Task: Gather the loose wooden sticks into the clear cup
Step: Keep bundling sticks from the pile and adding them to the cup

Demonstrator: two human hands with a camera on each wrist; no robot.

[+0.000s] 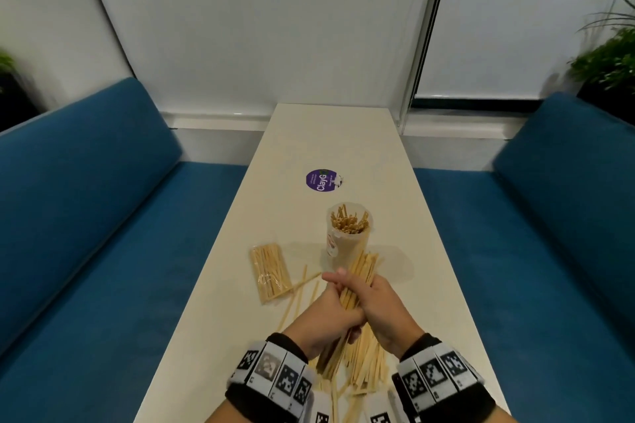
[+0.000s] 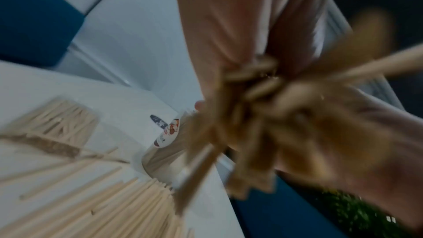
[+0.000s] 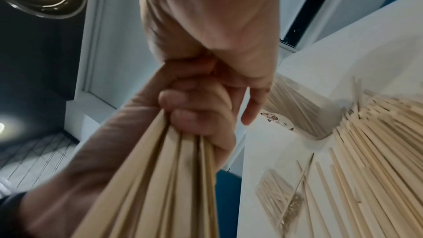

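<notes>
The clear cup (image 1: pixel 348 237) stands mid-table, upright and holding several wooden sticks; it also shows as the cup (image 2: pixel 164 151) and the cup (image 3: pixel 290 108). Just in front of it, both hands grip one bundle of sticks (image 1: pixel 364 268) above the table. My left hand (image 1: pixel 330 314) wraps the bundle's lower part, my right hand (image 1: pixel 378 302) the part above it. The bundle (image 3: pixel 171 178) fans out toward the camera below my right hand (image 3: pixel 206 24). In the blurred left wrist view, my left hand (image 2: pixel 228 24) holds the bundle (image 2: pixel 251 115). Loose sticks (image 1: pixel 364 367) lie under my wrists.
A clear-wrapped packet of sticks (image 1: pixel 269 271) lies left of the cup, with a few stray sticks (image 1: pixel 295 299) beside it. A purple round sticker (image 1: pixel 321 180) sits farther back on the narrow white table (image 1: pixel 343 134). Blue benches (image 1: pixel 103 216) flank both sides.
</notes>
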